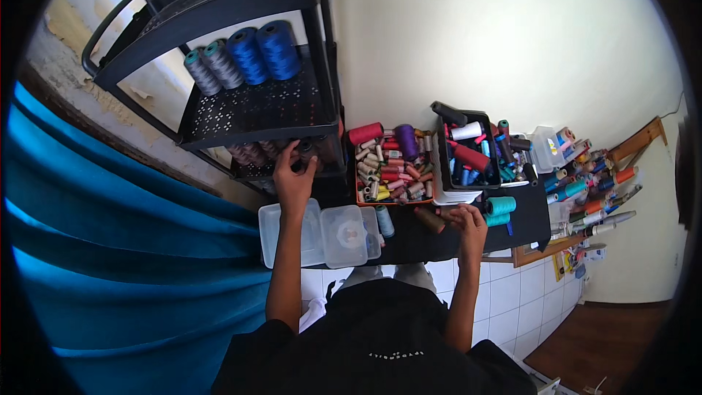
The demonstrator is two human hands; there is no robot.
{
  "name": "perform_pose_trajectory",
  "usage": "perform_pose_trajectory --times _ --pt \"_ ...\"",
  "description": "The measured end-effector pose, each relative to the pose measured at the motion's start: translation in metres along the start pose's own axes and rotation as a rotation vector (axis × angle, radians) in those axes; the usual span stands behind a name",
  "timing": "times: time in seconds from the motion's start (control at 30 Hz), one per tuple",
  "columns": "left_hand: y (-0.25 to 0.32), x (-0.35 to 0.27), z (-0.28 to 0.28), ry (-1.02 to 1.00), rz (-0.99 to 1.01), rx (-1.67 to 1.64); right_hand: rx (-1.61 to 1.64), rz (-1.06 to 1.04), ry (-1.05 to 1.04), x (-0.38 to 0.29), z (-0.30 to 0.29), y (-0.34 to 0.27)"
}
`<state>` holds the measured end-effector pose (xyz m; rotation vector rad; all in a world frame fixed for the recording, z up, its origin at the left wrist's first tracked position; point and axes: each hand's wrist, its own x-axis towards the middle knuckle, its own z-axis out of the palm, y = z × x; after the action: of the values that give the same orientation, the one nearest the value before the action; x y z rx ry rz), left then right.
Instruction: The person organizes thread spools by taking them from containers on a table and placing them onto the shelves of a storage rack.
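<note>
My left hand (295, 173) reaches into a lower shelf of the black cart, its fingers around a dark brown thread spool (307, 148) beside several mauve-brown spools (247, 153). Over the black-covered table, my right hand (470, 222) has its fingers on a brown spool (447, 214), partly hidden by the fingers. An olive-brown thread cone (429, 220) lies just left of it, and teal thread spools (500, 206) lie to its right. A pale blue-grey thread cone (385, 221) rests near the clear plastic containers (344, 236).
Blue cones (278, 50) and grey cones (222, 64) stand on the upper cart shelf (252, 115). An orange-rimmed box (395, 204) and a black bin (498, 148) hold many spools. A thread rack (581, 192) is at right, a blue curtain (137, 263) at left.
</note>
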<state>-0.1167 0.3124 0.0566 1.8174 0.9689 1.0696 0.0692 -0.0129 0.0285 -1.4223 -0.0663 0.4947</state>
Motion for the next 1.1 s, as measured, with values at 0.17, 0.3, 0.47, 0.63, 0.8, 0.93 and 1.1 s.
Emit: perform_pose_trajectory --times 0.17,0.3,0.47,0.63,0.8,0.93,1.1 --pt "-0.009 -0.003 0.009 0.101 0.021 -0.017 -0.014 -0.027 0.013 0.009 -0.020 -0.003" --pt "-0.013 -0.009 0.017 0.186 0.051 0.012 -0.013 -0.034 0.030 0.017 -0.045 -0.006" --pt "-0.024 -0.014 0.030 0.225 -0.060 -0.153 0.014 -0.011 0.060 0.046 -0.088 -0.018" --pt "0.005 -0.057 0.047 0.544 0.063 -0.029 0.014 -0.086 0.094 0.085 -0.144 -0.051" --pt "0.037 -0.118 0.098 0.777 0.084 0.125 -0.004 -0.068 0.231 0.123 -0.213 -0.070" --pt "0.044 -0.146 0.140 0.735 0.122 0.111 0.007 -0.052 0.259 0.152 -0.257 -0.072" --pt "0.068 -0.156 0.187 0.702 0.127 0.065 -0.012 0.008 0.229 0.186 -0.282 -0.064"
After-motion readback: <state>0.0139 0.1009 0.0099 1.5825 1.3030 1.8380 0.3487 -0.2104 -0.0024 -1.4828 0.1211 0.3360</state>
